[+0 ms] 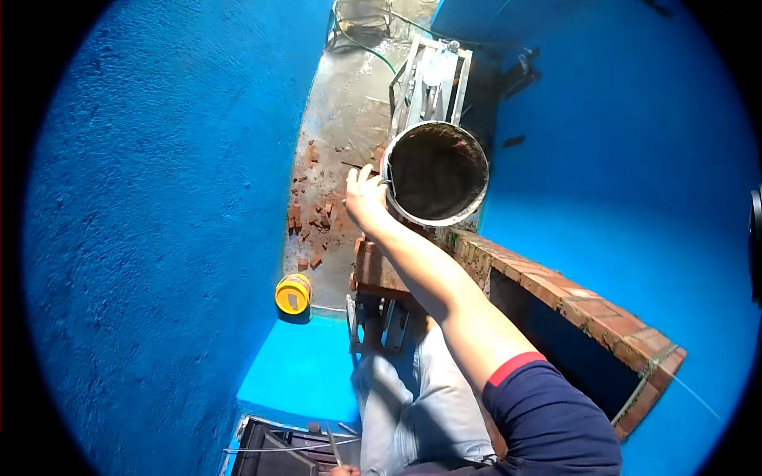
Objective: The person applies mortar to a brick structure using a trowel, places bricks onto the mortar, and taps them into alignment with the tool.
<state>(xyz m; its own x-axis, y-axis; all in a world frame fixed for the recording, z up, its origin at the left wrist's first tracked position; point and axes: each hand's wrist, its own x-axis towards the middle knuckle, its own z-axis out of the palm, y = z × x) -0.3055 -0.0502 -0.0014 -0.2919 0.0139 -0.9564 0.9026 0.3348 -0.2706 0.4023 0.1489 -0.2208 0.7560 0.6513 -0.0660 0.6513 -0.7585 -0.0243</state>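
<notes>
My right hand (pixel 365 194) reaches forward from a dark blue sleeve with a red cuff and is shut on the wire handle at the left rim of a round bucket (pixel 470 194). The bucket has a pale rim and a dark, dirty inside, and it stands at the far end of a narrow brick wall top (pixel 556 285). A sliver of my left hand (pixel 345 470) shows at the bottom edge beside thin metal rods; its grip is hidden. My legs in light jeans (pixel 413 397) hang below my arm.
Blue painted walls (pixel 159 238) close in on both sides. Far below lie a wet concrete floor with broken brick pieces (pixel 313 210), a yellow round container (pixel 293 293), a green hose (pixel 373 49) and an aluminium ladder (pixel 435 75). A dark metal frame (pixel 274 448) sits at the bottom.
</notes>
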